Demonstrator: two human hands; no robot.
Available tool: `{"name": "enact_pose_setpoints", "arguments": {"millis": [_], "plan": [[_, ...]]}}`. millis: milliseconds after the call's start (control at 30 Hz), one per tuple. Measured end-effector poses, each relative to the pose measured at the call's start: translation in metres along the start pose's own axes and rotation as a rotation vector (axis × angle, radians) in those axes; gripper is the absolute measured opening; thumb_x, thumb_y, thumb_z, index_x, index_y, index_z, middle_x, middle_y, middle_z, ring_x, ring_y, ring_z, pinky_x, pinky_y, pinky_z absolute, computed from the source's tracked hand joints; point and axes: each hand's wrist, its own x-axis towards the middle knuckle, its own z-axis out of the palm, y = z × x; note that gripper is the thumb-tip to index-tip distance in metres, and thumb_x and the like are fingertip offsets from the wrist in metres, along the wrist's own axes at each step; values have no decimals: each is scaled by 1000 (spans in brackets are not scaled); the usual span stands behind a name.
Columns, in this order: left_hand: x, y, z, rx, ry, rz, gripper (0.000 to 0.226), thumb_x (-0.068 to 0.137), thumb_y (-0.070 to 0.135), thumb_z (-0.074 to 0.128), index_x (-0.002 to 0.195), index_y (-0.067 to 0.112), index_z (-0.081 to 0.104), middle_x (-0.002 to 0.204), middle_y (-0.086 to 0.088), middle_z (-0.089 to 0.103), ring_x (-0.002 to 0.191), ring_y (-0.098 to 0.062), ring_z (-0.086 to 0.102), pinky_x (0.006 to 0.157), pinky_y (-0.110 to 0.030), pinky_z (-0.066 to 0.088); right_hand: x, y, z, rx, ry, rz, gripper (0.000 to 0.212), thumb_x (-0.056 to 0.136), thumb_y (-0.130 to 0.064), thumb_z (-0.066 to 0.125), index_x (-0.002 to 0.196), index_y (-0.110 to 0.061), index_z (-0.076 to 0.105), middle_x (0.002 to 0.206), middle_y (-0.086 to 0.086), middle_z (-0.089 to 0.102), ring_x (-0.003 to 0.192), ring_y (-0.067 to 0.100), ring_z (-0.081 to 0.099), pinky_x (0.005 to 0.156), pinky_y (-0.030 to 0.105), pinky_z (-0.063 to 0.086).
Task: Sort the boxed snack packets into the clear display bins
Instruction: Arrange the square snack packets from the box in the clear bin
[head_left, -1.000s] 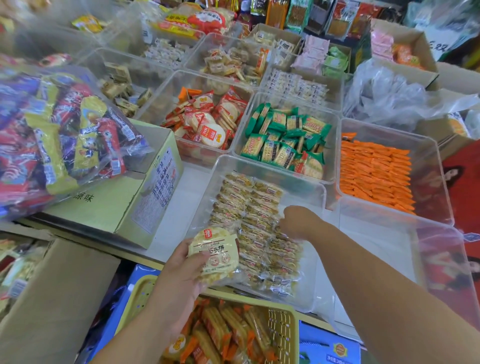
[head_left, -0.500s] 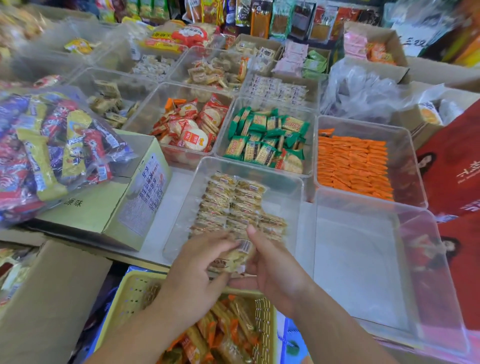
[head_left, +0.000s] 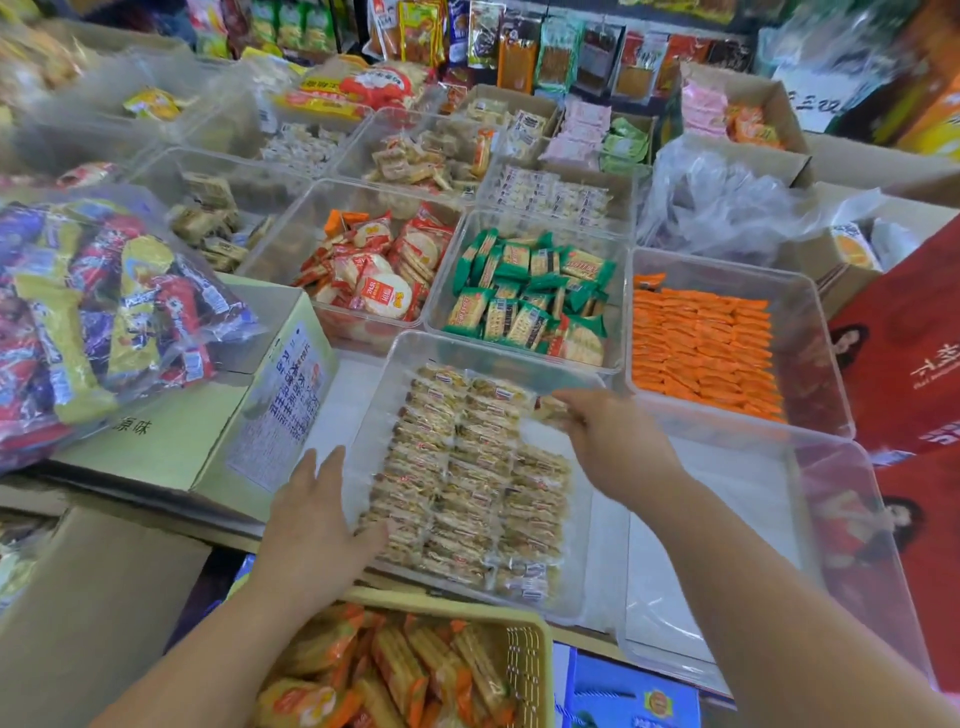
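Now, the left hand (head_left: 317, 519) lies flat and open against the near-left wall of the clear bin (head_left: 493, 353), steadying it, I'd say. The right hand (head_left: 610, 441) reaches its far-right corner, fingertips on a snack packet (head_left: 548, 408) where the rows (head_left: 467, 483) leave room; pinching or pressing, can't tell.

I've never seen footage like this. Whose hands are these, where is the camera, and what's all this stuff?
No machine here: a person wears a camera on the head, looking down at their own two hands. The left hand lies open and flat against the left wall of a clear bin holding rows of beige snack packets. The right hand reaches to the far right of that bin, fingertips at one packet; whether it grips it is unclear. Nearby bins hold green packets and orange packets.
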Motion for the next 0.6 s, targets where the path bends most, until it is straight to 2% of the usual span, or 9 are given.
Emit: {"name": "enact_pose_setpoints", "arguments": {"millis": [100,200,267,400,467,533,600], "plan": [[9,-10,6,-34,-135,-63,117,86,69,63,163,22,-11,172,-6,9,156,-26,19,120,-42,29,28,4,8,-399,-186,-74,37,95,-3,46,126,-23,55,109,5,63,84,25,58,70,38,56],[11,-12,12,40,-161,-64,122,83,78,56,161,23,-19,171,-5,13,150,-24,33,111,-41,40,47,5,26,-562,-318,-119,48,88,3,46,130,-19,52,108,5,60,98,29,59,69,40,52],[11,-12,13,81,-150,-48,122,82,81,53,160,23,-21,170,-4,15,147,-24,39,107,-40,44,57,6,41,-641,-355,-139,44,90,0,45,129,-19,54,109,6,62,101,30,61,68,38,46],[12,-13,11,94,-170,-16,122,81,83,49,159,23,-22,168,-2,19,141,-21,46,103,-36,48,74,13,67,-643,-485,-85,33,92,-1,47,122,-11,58,111,10,65,102,29,63,77,37,48],[13,-14,10,106,-166,-2,121,81,83,48,159,23,-22,166,-1,22,139,-20,47,101,-35,49,84,18,78,-614,-556,-61,30,91,-2,51,119,-7,59,113,11,66,103,28,63,76,33,46],[14,-15,10,120,-161,15,121,81,84,47,159,23,-22,164,0,25,137,-19,49,98,-33,49,93,23,91,-598,-626,-51,32,89,-1,56,120,-6,61,118,11,67,106,28,64,79,32,50],[15,-16,10,129,-156,29,121,81,85,46,159,22,-23,162,1,27,133,-17,51,91,-30,49,102,29,103,-579,-680,-43,41,87,2,58,127,-5,62,123,11,67,111,28,64,90,34,54]]}}
